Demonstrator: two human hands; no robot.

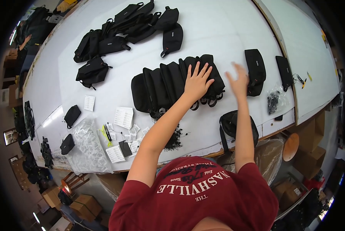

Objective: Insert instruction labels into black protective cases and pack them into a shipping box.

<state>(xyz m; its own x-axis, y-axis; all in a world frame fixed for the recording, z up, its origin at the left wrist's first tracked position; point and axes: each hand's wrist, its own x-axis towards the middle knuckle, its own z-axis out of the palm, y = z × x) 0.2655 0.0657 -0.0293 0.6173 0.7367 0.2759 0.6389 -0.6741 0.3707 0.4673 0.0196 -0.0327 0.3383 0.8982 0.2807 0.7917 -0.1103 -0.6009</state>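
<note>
A row of black zip pouches (157,84) lies side by side on the white table in front of me, with loops hanging from the near ends. My left hand (197,81) rests on the right end of this row, fingers spread and palm down. To its right, my right hand (239,80) hovers, a little blurred by motion, with thumb and fingers apart and nothing visible in it. Just beyond its fingers is a single black pouch (255,71). Under my right forearm lies a rounded black bag (228,125) with a strap, partly hidden.
More black pouches (141,29) are heaped at the far left. Paper labels (123,117), a clear plastic bag (85,144) and black cords (174,140) lie near the front edge. Another pouch (284,71) and a small plastic bag (276,101) sit at right, beside a table seam.
</note>
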